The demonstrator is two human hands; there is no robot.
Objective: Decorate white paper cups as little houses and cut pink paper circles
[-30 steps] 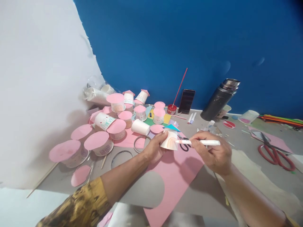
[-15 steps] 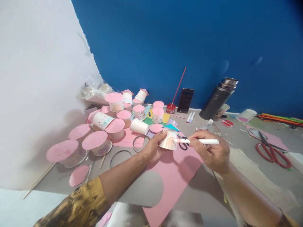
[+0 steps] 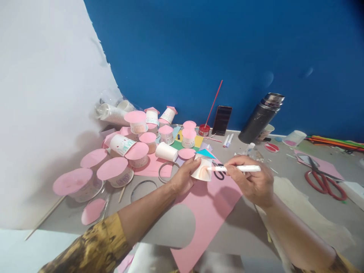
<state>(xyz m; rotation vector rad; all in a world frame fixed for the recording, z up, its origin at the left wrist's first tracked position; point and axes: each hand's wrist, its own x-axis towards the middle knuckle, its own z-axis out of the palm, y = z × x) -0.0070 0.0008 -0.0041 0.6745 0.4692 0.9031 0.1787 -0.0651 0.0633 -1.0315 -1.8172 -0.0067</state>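
A white paper cup (image 3: 201, 171) with a light orange arch drawn on its side is held in my left hand (image 3: 183, 176), thumb along its near edge. My right hand (image 3: 251, 180) grips a white marker (image 3: 246, 168), its tip touching the cup by the orange marks. Below them lies a pink paper sheet (image 3: 210, 212) with a large round cut-out. Black-handled scissors (image 3: 218, 172) rest just behind the cup, partly covered. A bright blue paper piece (image 3: 206, 153) shows right behind the cup's top.
Several cups with pink paper tops (image 3: 113, 168) crowd the left side. A plain white cup (image 3: 167, 152) lies among them. At the back stand a phone (image 3: 222, 120) and a dark flask (image 3: 261, 118). Red-handled scissors (image 3: 324, 182) lie at right.
The marker tip has shifted slightly left on the cup. Both hands otherwise keep their hold, and the whole view has moved a little.
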